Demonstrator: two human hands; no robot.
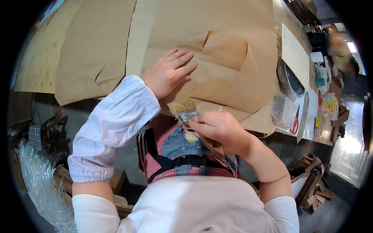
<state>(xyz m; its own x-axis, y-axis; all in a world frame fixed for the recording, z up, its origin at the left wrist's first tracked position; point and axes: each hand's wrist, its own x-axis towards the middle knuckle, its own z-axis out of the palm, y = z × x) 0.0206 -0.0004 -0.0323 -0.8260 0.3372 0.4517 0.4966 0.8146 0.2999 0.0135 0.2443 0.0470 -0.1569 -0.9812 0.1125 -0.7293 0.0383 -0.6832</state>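
Observation:
My right hand (221, 130) grips a flat paintbrush (187, 115), its pale yellowish bristles pointing up and left beside the near edge of the brown paper. Part of a wooden handle shows below the fingers. Flat on the kraft paper (167, 31), my left hand (171, 72) lies with fingers stretched out toward the right. Just right of those fingertips is a folded flap of the paper (221, 70), creased and with darker, damp-looking patches. A checked sleeve cover (112, 124) wraps my left forearm.
Another brown sheet (89, 46) covers the table's left part. At the right edge are a clear plastic container (283, 110), red-handled scissors (296, 126) and a white board (295, 56). Cardboard scraps (314, 186) stand on the floor at right; shredded clear plastic (42, 186) at left. A person (342, 58) is at far right.

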